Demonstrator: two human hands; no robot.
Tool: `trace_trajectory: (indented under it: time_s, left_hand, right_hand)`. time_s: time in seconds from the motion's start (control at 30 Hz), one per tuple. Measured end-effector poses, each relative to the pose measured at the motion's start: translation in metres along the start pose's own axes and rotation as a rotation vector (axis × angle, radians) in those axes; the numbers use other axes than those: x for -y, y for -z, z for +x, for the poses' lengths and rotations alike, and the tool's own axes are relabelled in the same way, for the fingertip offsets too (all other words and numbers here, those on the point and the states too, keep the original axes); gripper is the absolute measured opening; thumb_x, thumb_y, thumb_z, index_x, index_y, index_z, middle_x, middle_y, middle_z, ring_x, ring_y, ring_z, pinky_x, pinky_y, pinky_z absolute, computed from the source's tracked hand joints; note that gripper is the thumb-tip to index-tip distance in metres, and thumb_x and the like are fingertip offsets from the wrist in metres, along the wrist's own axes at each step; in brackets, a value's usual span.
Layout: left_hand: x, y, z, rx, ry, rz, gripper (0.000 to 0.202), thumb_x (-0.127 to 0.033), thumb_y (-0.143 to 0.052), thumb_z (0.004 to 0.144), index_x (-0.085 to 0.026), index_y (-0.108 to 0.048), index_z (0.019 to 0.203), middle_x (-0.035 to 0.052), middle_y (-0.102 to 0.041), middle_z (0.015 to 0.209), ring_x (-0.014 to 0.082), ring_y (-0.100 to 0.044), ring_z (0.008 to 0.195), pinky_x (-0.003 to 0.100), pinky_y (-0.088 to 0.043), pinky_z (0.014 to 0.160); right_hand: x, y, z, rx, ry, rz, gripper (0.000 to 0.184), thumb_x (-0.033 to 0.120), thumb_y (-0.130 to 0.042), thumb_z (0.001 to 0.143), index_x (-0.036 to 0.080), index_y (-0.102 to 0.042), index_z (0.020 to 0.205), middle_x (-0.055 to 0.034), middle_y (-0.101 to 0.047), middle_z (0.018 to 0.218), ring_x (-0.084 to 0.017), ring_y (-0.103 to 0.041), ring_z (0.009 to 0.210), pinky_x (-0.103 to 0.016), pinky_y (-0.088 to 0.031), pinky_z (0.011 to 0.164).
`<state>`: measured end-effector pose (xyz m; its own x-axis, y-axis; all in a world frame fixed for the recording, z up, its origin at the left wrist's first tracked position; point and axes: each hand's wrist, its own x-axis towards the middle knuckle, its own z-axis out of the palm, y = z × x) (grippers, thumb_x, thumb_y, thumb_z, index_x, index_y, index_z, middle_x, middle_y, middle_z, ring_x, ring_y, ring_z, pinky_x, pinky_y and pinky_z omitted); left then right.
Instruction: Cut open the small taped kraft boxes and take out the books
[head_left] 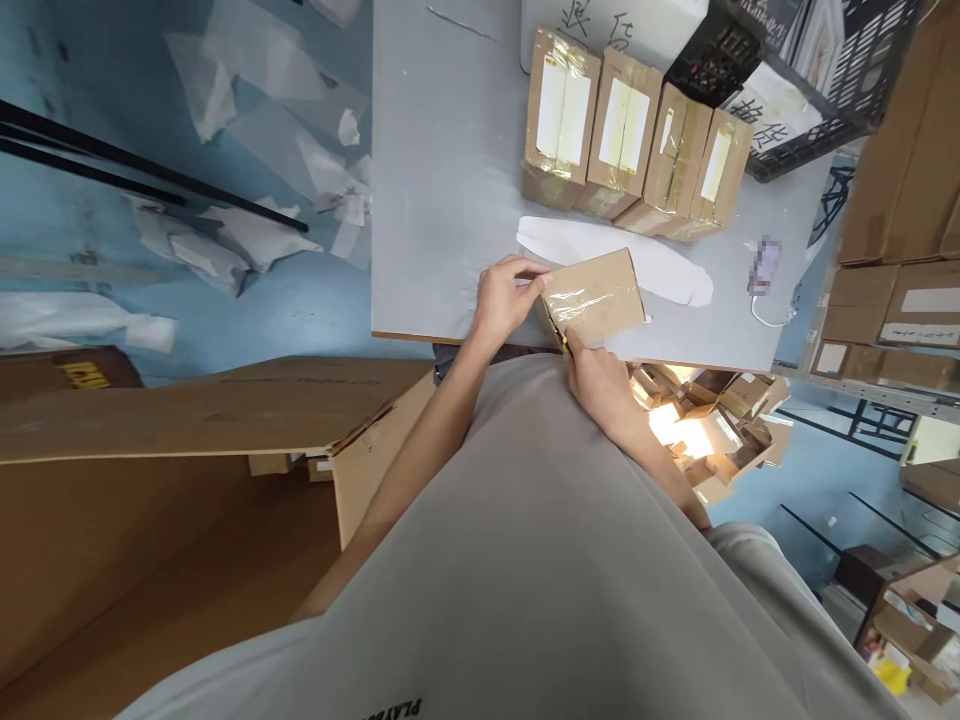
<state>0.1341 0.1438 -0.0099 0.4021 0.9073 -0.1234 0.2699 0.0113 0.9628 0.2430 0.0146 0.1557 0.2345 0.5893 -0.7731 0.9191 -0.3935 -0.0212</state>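
My left hand (504, 298) grips the left end of a small taped cardboard box (600, 295) held above the near edge of the grey table (450, 180). My right hand (596, 375) is closed round a small yellow and black tool (562, 343), which I take for a cutter, pressed against the box's lower left corner. Clear tape covers part of the box's top. A white strip of paper (667, 270) lies on the table just behind the box.
Several taped cardboard boxes (630, 140) with white labels stand in a row at the back of the table, beside a black crate (795, 90). A phone (766, 265) lies at the right. Large cardboard sheets (187, 410) sit at the left; paper scraps litter the blue floor (262, 120).
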Motion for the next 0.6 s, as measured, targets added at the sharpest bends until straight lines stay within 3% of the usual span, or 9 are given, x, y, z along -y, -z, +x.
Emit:
trace_trajectory:
  time_s: [0.07,0.13,0.27,0.3,0.43,0.53,0.6]
  left_hand:
    - [0.001,0.001,-0.001,-0.004,-0.005,0.019,0.028,-0.048,-0.081,0.102,-0.020,-0.087,0.106,0.0086,-0.087,0.112,0.0240,-0.082,0.105,0.036,-0.071,0.096]
    - [0.002,0.000,-0.002,-0.009,-0.009,0.038,0.034,-0.053,-0.081,0.103,-0.020,-0.087,0.106,0.0091,-0.087,0.113,0.0247,-0.082,0.106,0.037,-0.071,0.099]
    - [0.006,-0.001,-0.003,-0.029,-0.010,0.069,0.041,-0.061,-0.080,0.103,-0.021,-0.086,0.107,0.0096,-0.086,0.114,0.0256,-0.082,0.108,0.039,-0.069,0.104]
    - [0.008,0.000,-0.002,-0.035,-0.010,0.078,0.041,-0.062,-0.080,0.103,-0.021,-0.086,0.108,0.0096,-0.086,0.114,0.0256,-0.082,0.109,0.039,-0.069,0.105]
    - [0.010,0.002,-0.002,-0.035,-0.027,0.147,0.038,-0.056,-0.074,0.107,-0.021,-0.084,0.117,0.0103,-0.085,0.119,0.0265,-0.082,0.113,0.042,-0.068,0.108]
    - [-0.003,-0.007,-0.006,-0.039,-0.128,0.293,0.034,-0.047,-0.066,0.111,-0.024,-0.082,0.130,0.0131,-0.081,0.135,0.0314,-0.077,0.131,0.051,-0.064,0.119]
    - [-0.018,-0.024,-0.012,-0.006,-0.248,0.413,0.034,-0.043,-0.065,0.112,-0.027,-0.079,0.139,0.0135,-0.074,0.154,0.0354,-0.066,0.152,0.060,-0.052,0.133]
  right_hand:
    - [-0.013,-0.005,-0.006,-0.018,0.043,0.044,0.061,0.029,-0.042,0.120,0.021,-0.047,0.181,-0.0203,-0.087,0.122,-0.041,-0.083,0.117,-0.046,-0.061,0.100]
    - [-0.038,-0.009,-0.008,-0.123,0.071,0.128,0.059,0.031,-0.045,0.120,0.023,-0.051,0.178,-0.0171,-0.088,0.119,-0.039,-0.083,0.114,-0.044,-0.061,0.098]
    - [-0.104,-0.016,0.022,-0.585,-0.043,0.363,0.053,0.040,-0.044,0.120,0.018,-0.061,0.165,-0.0213,-0.083,0.132,-0.037,-0.081,0.116,-0.044,-0.061,0.100]
    - [-0.118,-0.019,0.034,-0.640,-0.082,0.419,0.049,0.043,-0.048,0.119,0.016,-0.066,0.157,-0.0218,-0.082,0.131,-0.037,-0.082,0.113,-0.044,-0.061,0.099]
    - [-0.145,-0.040,0.068,-0.589,-0.046,0.660,0.039,0.047,-0.058,0.115,0.018,-0.074,0.134,-0.0131,-0.084,0.106,-0.032,-0.083,0.092,-0.039,-0.062,0.090]
    - [-0.142,-0.061,0.069,-0.621,-0.002,0.703,0.040,0.047,-0.056,0.114,0.018,-0.075,0.132,-0.0157,-0.086,0.111,-0.034,-0.083,0.101,-0.042,-0.063,0.095]
    - [-0.138,-0.071,0.065,-0.646,0.028,0.710,0.045,0.050,-0.050,0.115,0.018,-0.075,0.136,-0.0189,-0.087,0.122,-0.037,-0.082,0.114,-0.046,-0.063,0.102]
